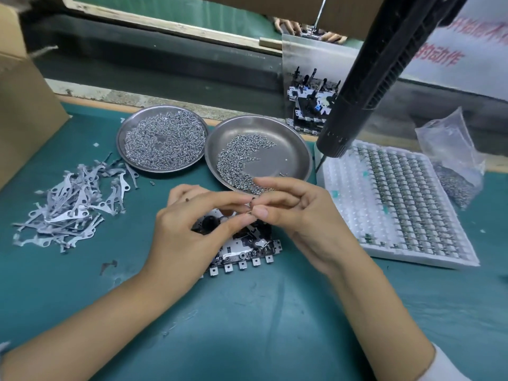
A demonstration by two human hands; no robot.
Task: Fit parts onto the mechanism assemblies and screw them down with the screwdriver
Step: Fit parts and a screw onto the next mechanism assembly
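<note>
I observe the left hand [189, 229] and right hand [297, 215] meeting fingertip to fingertip, together pinching a tiny part [249, 209], too small to identify. Directly beneath both hands lies the mechanism assembly [247, 251]: a bright metal plate carrying black components, with a row of square tabs along its near edge. The screwdriver [365, 78], black and ribbed, hangs above and beyond my right hand, ungripped. A dish of screws [277, 149] sits just beyond the fingertips.
</note>
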